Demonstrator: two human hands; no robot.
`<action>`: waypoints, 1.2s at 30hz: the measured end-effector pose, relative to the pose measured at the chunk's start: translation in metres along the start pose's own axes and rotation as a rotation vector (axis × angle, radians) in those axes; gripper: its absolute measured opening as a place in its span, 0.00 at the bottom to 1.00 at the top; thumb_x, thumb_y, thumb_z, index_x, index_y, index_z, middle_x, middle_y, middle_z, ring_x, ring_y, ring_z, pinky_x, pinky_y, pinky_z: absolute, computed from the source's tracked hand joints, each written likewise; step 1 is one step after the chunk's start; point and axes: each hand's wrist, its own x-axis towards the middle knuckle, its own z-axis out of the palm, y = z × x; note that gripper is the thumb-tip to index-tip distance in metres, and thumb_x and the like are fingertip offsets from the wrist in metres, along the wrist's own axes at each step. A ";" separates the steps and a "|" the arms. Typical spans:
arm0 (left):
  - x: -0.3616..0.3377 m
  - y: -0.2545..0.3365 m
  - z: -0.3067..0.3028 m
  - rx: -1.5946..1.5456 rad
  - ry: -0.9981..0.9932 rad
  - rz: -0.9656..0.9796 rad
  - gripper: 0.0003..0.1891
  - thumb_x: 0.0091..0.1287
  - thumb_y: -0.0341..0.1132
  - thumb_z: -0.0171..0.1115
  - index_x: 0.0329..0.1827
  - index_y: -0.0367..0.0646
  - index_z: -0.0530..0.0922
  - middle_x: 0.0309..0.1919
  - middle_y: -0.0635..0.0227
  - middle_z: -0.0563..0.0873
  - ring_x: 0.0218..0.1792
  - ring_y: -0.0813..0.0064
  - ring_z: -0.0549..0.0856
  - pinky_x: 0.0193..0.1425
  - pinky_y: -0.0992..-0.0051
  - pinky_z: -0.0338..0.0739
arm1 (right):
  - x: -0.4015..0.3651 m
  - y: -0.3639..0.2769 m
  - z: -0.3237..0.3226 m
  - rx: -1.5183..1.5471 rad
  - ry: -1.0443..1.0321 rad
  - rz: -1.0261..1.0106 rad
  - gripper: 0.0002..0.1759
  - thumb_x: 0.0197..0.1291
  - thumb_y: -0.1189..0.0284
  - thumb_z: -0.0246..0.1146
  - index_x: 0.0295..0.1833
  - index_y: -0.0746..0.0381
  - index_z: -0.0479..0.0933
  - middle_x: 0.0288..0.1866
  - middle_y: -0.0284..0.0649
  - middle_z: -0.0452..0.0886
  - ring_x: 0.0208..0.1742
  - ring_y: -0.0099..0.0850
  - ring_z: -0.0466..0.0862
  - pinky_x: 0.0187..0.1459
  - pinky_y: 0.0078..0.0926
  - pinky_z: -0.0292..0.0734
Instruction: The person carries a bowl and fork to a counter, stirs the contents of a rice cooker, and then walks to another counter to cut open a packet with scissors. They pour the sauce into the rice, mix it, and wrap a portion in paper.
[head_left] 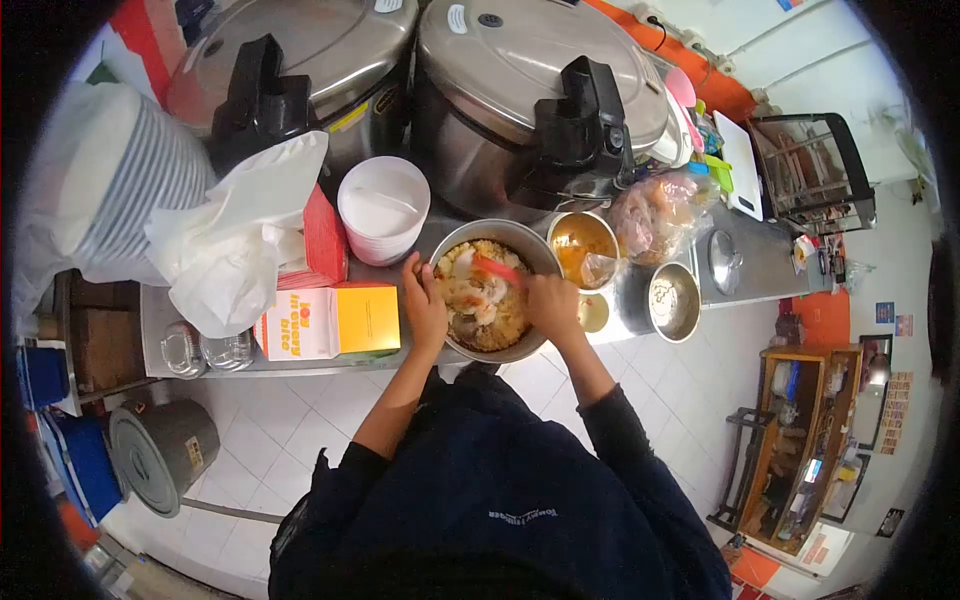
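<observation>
A round metal pot (508, 232) stands at the counter's front, holding yellowish, crumbly food with pale chunks (480, 297) on top. My left hand (427, 308) grips the pot's left rim. On the right side, my right hand (553, 305) is closed around a red utensil (498, 268) that reaches over the food; its working end is hard to make out. Just right of the pot sits a metal bowl of orange-yellow liquid (578, 240), with a small dish of pale yellow contents (592, 313) below it.
Two large lidded cookers (520, 70) stand behind the pot. Stacked white bowls (383, 205), a yellow-and-white box (330, 322) and plastic-wrapped stacked containers (130, 180) are to the left. A metal pot (673, 303) and a plastic bag of food (660, 215) lie right.
</observation>
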 end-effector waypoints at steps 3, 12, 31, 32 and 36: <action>-0.004 -0.003 0.001 0.007 -0.005 0.009 0.18 0.73 0.40 0.45 0.60 0.38 0.65 0.47 0.52 0.78 0.48 0.61 0.78 0.54 0.68 0.70 | 0.001 -0.013 0.046 -0.136 -0.114 -0.029 0.07 0.49 0.68 0.59 0.26 0.57 0.81 0.24 0.41 0.83 0.26 0.36 0.84 0.27 0.34 0.78; -0.004 -0.002 0.000 0.003 -0.011 -0.035 0.19 0.73 0.41 0.44 0.60 0.38 0.66 0.51 0.50 0.76 0.52 0.57 0.76 0.57 0.68 0.68 | 0.008 -0.019 0.045 -0.051 0.021 0.036 0.08 0.52 0.70 0.57 0.30 0.54 0.82 0.27 0.44 0.83 0.26 0.35 0.84 0.26 0.33 0.78; -0.004 -0.002 0.000 -0.037 0.056 -0.010 0.16 0.74 0.38 0.43 0.57 0.37 0.66 0.46 0.53 0.77 0.49 0.62 0.77 0.55 0.69 0.69 | -0.019 -0.037 0.064 -0.186 0.019 -0.249 0.06 0.47 0.69 0.59 0.23 0.56 0.79 0.19 0.41 0.79 0.22 0.34 0.82 0.23 0.33 0.75; -0.003 -0.002 0.001 -0.066 0.056 -0.031 0.17 0.74 0.40 0.42 0.57 0.37 0.67 0.48 0.53 0.77 0.51 0.61 0.76 0.57 0.69 0.67 | -0.017 -0.041 0.060 -0.198 0.057 -0.276 0.06 0.47 0.68 0.59 0.24 0.55 0.80 0.20 0.40 0.80 0.22 0.34 0.82 0.23 0.34 0.75; -0.002 -0.005 0.003 -0.075 0.089 -0.026 0.18 0.74 0.42 0.41 0.56 0.37 0.69 0.51 0.54 0.76 0.54 0.61 0.74 0.60 0.69 0.65 | 0.005 -0.015 0.029 0.076 0.033 -0.139 0.09 0.52 0.66 0.56 0.31 0.49 0.82 0.21 0.42 0.81 0.24 0.38 0.83 0.25 0.37 0.77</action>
